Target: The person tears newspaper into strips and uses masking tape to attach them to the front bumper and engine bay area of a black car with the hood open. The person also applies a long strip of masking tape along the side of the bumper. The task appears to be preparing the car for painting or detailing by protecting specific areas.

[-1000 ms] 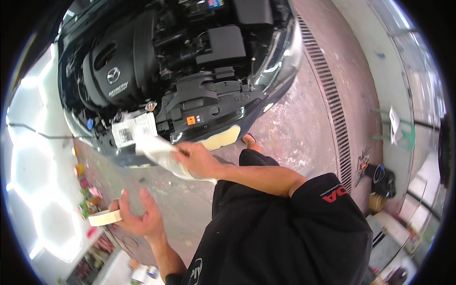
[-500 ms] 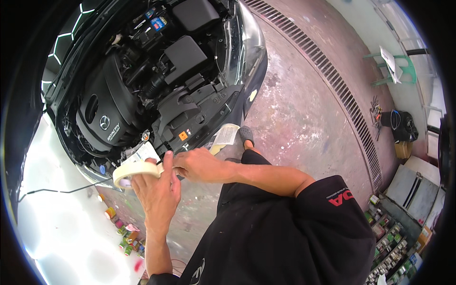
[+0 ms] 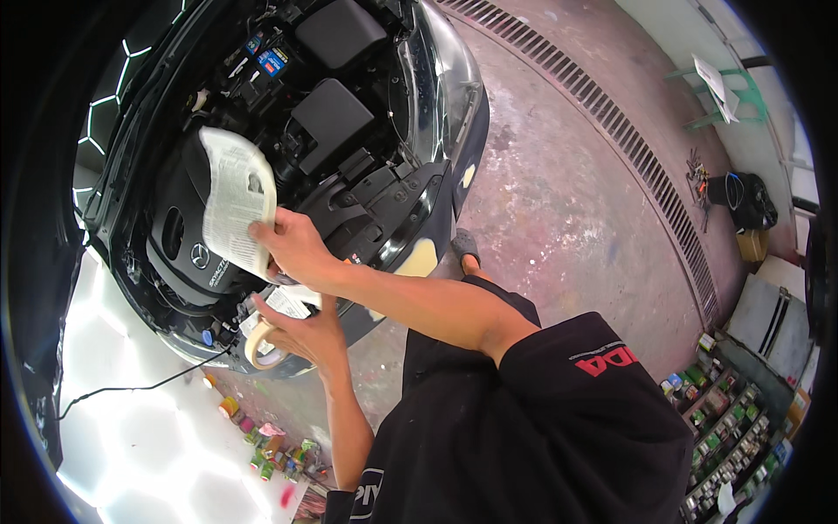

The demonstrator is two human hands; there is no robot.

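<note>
White printed paper sheet (image 3: 234, 203), curled, pinched along its lower edge by the right hand (image 3: 292, 249) above the open engine bay (image 3: 288, 131). Cream tape roll (image 3: 259, 341) gripped in the closed left hand (image 3: 305, 336), just below. Paint cans (image 3: 262, 437) on the floor.

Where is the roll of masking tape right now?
In the head view, the roll of masking tape sits in the left hand, low and left of centre, just below the right hand holding up a sheet of newspaper over the engine bay.
</note>
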